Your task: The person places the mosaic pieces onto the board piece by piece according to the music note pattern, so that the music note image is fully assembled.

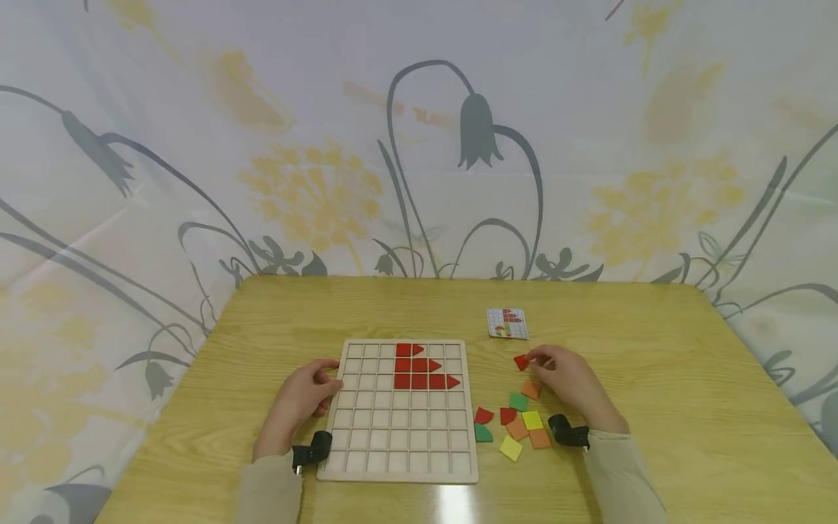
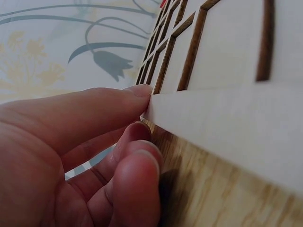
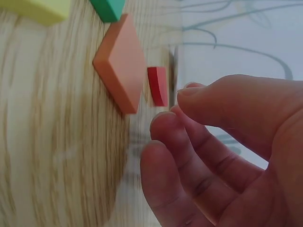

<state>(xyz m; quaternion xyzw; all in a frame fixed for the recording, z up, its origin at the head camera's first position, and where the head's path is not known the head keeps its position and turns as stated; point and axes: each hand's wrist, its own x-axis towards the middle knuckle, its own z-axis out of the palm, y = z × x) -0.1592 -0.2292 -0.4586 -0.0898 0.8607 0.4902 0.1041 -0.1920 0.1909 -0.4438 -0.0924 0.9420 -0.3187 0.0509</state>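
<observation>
A light wooden grid board (image 1: 332,451) lies on the table. In its upper rows red square tiles (image 1: 402,365) line up with red triangle tiles (image 1: 453,381) at their right ends. My left hand (image 1: 302,397) is at the board's left edge. In the left wrist view its thumb (image 2: 139,91) touches the rim, with other fingers curled beside it. At the board's right, my right hand (image 1: 564,375) is by a red tile (image 1: 521,362), its fingertips close to it. The right wrist view shows that red tile (image 3: 158,86) just beyond the loosely bent fingers, not between them.
Nearer me than the right hand lie loose tiles: an orange square (image 1: 531,390), a green square (image 1: 519,402), a yellow square (image 1: 511,448), a red quarter-circle (image 1: 484,415) and a green quarter-circle (image 1: 483,433). A pattern card (image 1: 507,323) lies further back. A patterned cloth hangs behind the table.
</observation>
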